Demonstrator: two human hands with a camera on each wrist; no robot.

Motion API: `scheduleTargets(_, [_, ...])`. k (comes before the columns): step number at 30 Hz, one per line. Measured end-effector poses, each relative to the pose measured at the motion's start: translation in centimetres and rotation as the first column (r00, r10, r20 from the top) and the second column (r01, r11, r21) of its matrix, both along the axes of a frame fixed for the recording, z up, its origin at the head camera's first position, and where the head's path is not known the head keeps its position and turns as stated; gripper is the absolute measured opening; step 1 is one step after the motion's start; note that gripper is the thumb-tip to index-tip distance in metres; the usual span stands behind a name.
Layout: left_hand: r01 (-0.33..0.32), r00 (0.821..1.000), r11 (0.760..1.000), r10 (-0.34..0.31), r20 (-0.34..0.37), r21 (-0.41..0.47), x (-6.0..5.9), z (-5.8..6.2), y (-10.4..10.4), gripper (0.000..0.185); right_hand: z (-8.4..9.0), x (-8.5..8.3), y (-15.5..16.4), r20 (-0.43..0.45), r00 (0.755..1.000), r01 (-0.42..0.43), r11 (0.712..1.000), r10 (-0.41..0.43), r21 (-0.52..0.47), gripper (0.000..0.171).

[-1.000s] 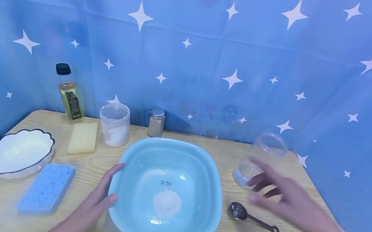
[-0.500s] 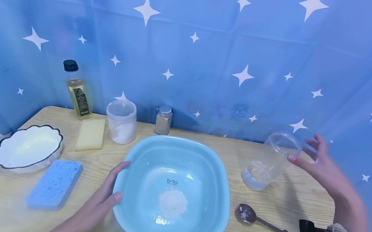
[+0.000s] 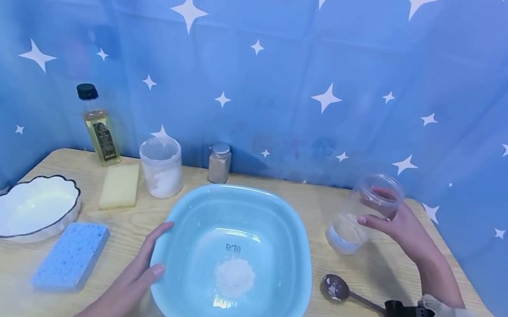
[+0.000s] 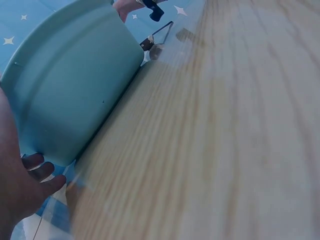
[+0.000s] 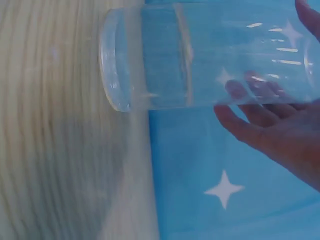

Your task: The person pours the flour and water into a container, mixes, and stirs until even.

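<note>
A light-blue plastic basin (image 3: 272,311) stands on the table in the head view, with a small heap of white powder (image 3: 235,278) on its floor. My left hand (image 3: 135,274) rests against the basin's left side, fingers spread; the left wrist view shows several fingertips (image 4: 42,172) by its outer wall. My right hand (image 3: 401,226) grips a clear plastic jar (image 3: 346,229), thumb in front and fingers behind. Clear liquid lies low in the jar. Through its wall in the right wrist view, the fingers show bent around it. A dark spoon (image 3: 335,288) with white residue lies below the jar.
At the left are a white scalloped dish (image 3: 30,209), a blue sponge (image 3: 72,258) and a pale yellow sponge (image 3: 120,186). Along the back stand an oil bottle (image 3: 103,136), a tub of white powder (image 3: 161,168) and a small shaker jar (image 3: 219,163). A starry curtain hangs behind.
My right hand has passed over to the clear jar's right side and closed around it. My left hand stays at the basin. The head view has shifted slightly.
</note>
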State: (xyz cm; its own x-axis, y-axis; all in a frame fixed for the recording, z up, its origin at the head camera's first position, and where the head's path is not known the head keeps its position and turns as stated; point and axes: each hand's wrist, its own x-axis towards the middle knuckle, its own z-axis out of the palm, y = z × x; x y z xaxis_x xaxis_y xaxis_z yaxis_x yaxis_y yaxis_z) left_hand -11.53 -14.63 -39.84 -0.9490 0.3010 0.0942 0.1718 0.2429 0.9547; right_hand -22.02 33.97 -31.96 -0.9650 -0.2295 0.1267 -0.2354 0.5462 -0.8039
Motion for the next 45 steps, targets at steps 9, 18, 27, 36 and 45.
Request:
scheduleTargets(9, [0.011, 1.0, 1.0, -0.011, -0.02, -0.004, -0.3, 0.2, 0.0, 0.055, -0.2, -0.6, -1.7, -0.108, 0.976, 0.194, 0.98, -0.188, 0.053, 0.07])
scheduleTargets(18, [-0.027, 0.999, 0.999, 0.028, 0.019, -0.018, -0.1, 0.2, 0.2, 0.053, 0.7, -0.1, -2.1, -0.116, 0.982, 0.159, 0.986, -0.151, 0.058, 0.071])
scheduleTargets(27, [-0.053, 0.995, 0.997, 0.048, -0.083, -0.061, 0.2, -0.5, 0.6, 0.053, 2.4, 1.8, -3.8, -0.198, 0.974, 0.117, 0.992, -0.108, 0.036, 0.066])
scheduleTargets(36, [-0.082, 0.996, 0.995, 0.08, -0.047, -0.051, 0.5, -0.4, 0.8, 0.051, 3.3, 3.5, -6.6, -0.398, 0.916, 0.097, 0.992, -0.055, 0.086, 0.075])
scheduleTargets(45, [-0.089, 0.994, 0.994, 0.084, -0.072, -0.069, 0.5, -0.1, 0.7, 0.052, 3.1, 4.4, -7.9, -0.441, 0.89, -0.008, 0.971, 0.117, 0.24, 0.083])
